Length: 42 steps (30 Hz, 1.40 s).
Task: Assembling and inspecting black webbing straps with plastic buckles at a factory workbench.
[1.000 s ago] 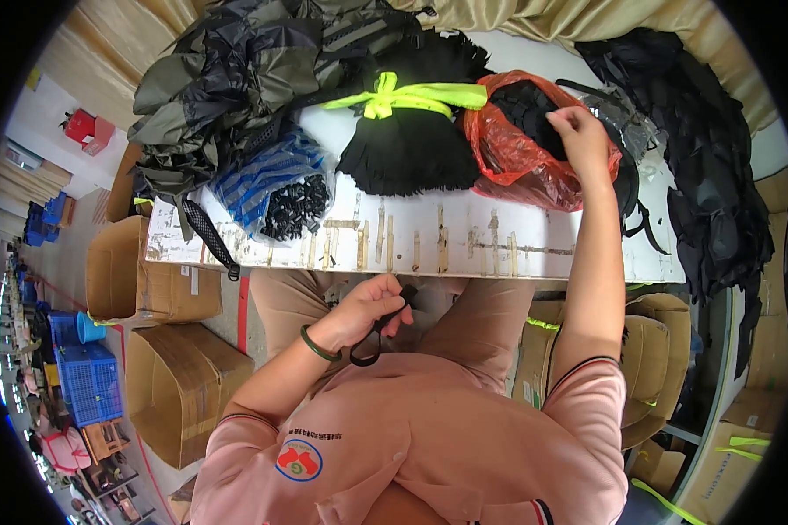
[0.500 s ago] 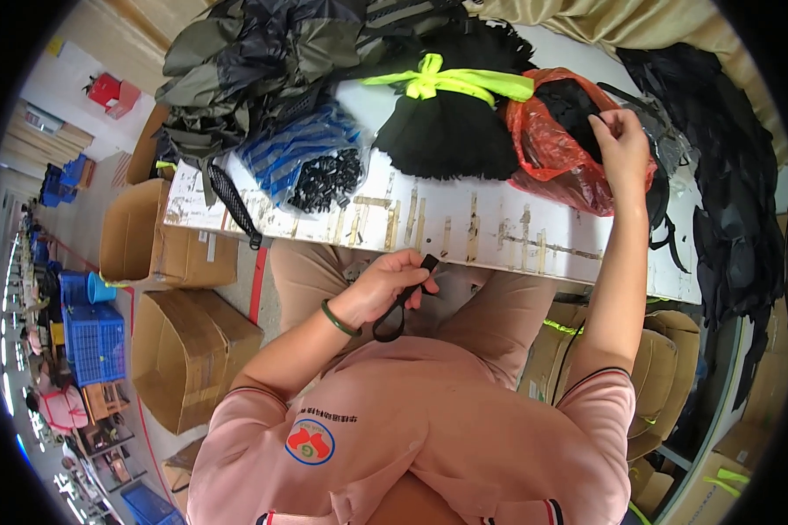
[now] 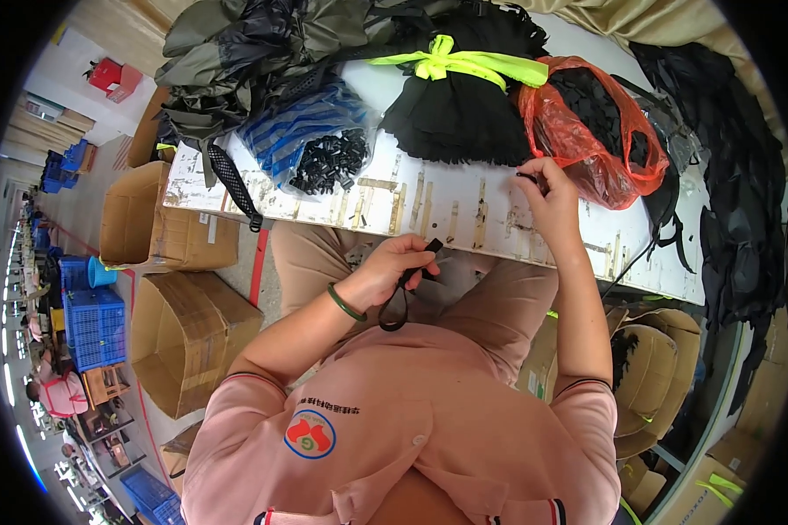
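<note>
In front of my lap, my left hand [image 3: 400, 265] is closed on a looped black webbing strap [image 3: 395, 317], whose flat end sticks up past the thumb. My right hand [image 3: 549, 199] pinches a small black piece [image 3: 526, 178] above the table's front part; it is too small to name. Close by on the right lies a red plastic bag [image 3: 575, 166] with its mouth open and black pieces [image 3: 587, 103] inside. A bundle of black strips [image 3: 451, 127], tied with a bright yellow band [image 3: 439, 59], lies behind my hands.
The worn white table [image 3: 451, 206] carries a blue-striped clear bag [image 3: 293, 131] of small black plastic parts [image 3: 328, 162]. Dark fabric [image 3: 254, 52] is heaped at the back left. Black material [image 3: 735, 175] hangs at the right. Cardboard boxes [image 3: 193, 337] stand beside me.
My right hand has come out of the red bag, moving left and nearer to me with a small black piece between its fingers. The left hand still holds the strap, nearly in place.
</note>
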### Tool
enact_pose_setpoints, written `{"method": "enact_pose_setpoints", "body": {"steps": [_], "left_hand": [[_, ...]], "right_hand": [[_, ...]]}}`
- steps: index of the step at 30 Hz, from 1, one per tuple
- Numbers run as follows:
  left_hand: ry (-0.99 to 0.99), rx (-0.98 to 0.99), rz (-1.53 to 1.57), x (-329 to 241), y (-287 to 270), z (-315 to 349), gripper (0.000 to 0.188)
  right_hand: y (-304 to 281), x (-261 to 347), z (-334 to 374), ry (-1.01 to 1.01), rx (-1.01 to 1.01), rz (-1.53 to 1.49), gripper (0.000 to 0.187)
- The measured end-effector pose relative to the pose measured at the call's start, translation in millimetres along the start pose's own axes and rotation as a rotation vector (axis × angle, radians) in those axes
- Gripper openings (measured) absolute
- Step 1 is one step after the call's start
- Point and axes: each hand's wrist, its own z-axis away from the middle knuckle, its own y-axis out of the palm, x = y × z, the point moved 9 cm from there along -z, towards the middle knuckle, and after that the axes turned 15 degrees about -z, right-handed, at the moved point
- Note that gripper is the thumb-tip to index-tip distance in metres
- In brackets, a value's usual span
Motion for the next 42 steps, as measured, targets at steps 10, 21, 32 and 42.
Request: {"method": "enact_pose_setpoints", "body": {"steps": [10, 21, 32, 42], "left_hand": [[-0.049, -0.024, -0.106, 7, -8, -5, 0.012], [-0.029, 0.046, -0.242, 27, 4, 1, 0.013], [0.005, 0.083, -0.159, 14, -1, 7, 0.012], [0.024, 0.016, -0.271, 25, -1, 8, 0.012]], "right_hand": [[107, 17, 74, -0.108, 0.533, 0.090, 0.014], [130, 13, 102, -0.109, 0.651, 0.259, 0.019], [111, 38, 91, -0.098, 0.454, 0.038, 0.035], [125, 10, 104, -0.041, 0.519, -0.060, 0.029]]}}
